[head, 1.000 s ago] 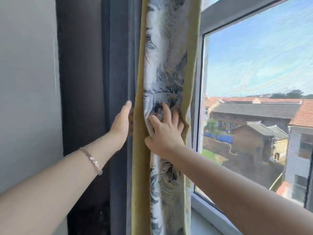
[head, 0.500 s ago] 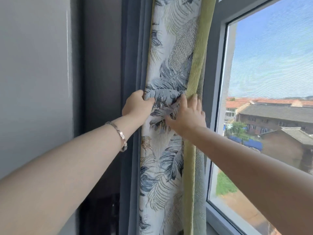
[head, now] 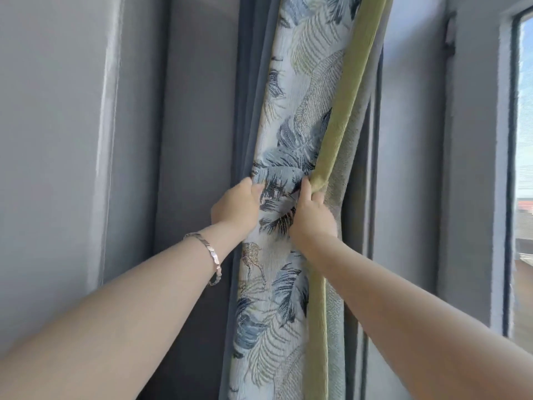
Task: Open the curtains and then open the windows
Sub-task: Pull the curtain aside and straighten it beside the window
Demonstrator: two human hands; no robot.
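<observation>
The leaf-patterned curtain (head: 300, 116), white with blue and green fronds and a green edge band, hangs bunched into a narrow column in the middle of the head view. My left hand (head: 235, 207), with a silver bracelet on the wrist, grips its left edge at mid height. My right hand (head: 313, 216) pinches the fabric beside the green band, just to the right. The window (head: 523, 145) shows only as a thin bright strip of glass at the far right edge, behind its grey frame (head: 476, 168).
A grey-blue inner curtain (head: 249, 90) hangs behind the patterned one on its left. Grey wall panels (head: 57, 140) fill the left half. A dark vertical window post (head: 375, 140) stands just right of the bunched fabric.
The view has swung left, so the window has slid almost out of sight. Both hands have shifted from pressing the curtain to gripping it, and the bundle sits further left against the wall.
</observation>
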